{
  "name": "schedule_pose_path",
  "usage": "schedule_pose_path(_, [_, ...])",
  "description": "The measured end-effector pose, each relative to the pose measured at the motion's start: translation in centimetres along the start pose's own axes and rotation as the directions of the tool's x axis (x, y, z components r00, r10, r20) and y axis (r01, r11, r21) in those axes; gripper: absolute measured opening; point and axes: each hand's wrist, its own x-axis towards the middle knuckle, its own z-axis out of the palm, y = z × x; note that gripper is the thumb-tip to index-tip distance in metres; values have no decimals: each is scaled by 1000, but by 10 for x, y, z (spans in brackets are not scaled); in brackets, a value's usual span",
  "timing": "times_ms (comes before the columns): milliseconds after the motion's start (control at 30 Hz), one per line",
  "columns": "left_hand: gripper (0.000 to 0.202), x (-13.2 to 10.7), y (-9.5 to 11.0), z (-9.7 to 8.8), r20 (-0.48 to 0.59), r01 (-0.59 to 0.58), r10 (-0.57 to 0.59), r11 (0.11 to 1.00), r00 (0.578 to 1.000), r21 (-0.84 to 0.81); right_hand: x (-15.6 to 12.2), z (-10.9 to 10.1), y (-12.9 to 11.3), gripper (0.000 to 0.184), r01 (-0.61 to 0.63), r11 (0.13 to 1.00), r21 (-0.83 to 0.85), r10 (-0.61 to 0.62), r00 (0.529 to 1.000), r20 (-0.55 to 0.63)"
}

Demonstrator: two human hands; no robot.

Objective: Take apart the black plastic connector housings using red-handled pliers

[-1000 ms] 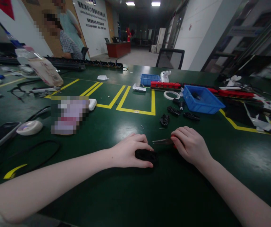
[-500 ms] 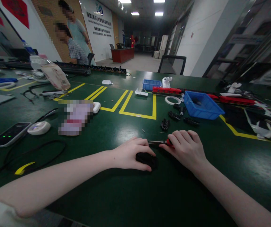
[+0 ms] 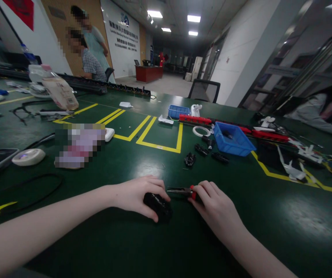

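Observation:
My left hand (image 3: 135, 195) is closed over a small black plastic part (image 3: 158, 206) that rests on the green table (image 3: 183, 247). My right hand (image 3: 213, 208) grips the red handle of a pair of pliers (image 3: 181, 190), whose metal jaws point left toward the black part and lie just above it. The two hands sit close together near the table's front edge. Several more small black parts (image 3: 189, 158) lie a little farther back.
A blue bin (image 3: 233, 139) stands behind to the right, a smaller blue bin (image 3: 177, 111) and red strips (image 3: 196, 119) beyond. At left are a black cable (image 3: 24, 193), a white round device (image 3: 28, 156) and a bag (image 3: 60, 92). Two people stand far left; another sits far right.
Both hands have stayed on the black part and the pliers. The camera tilted up and turned right, so the hands sit lower in view and a seated person appears at right.

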Motion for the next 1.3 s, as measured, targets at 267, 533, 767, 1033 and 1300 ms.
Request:
schedule_pose_path(267, [43, 2, -5, -6, -8, 5, -6, 997, 1000, -78, -7, 3, 14, 29, -63, 963, 261, 57, 998, 29])
schedule_pose_path(533, [54, -1, -7, -12, -16, 125, -129, 981, 992, -148, -15, 1, 56, 73, -141, 961, 239, 77, 963, 259])
schedule_pose_path(767, [54, 1, -7, -17, -53, 164, -173, 976, 983, -142, -22, 9, 64, 77, -208, 944, 255, 138, 954, 267])
schedule_pose_path(1033, [128, -16, 16, -14, 121, 402, -399, 916, 909, -3, -28, 7, 58, 54, -282, 927, 248, 236, 951, 200])
schedule_pose_path(1300, [118, -9, 14, 30, -87, 350, -341, 924, 936, 154, -37, 12, 63, 55, -144, 971, 191, 146, 989, 0])
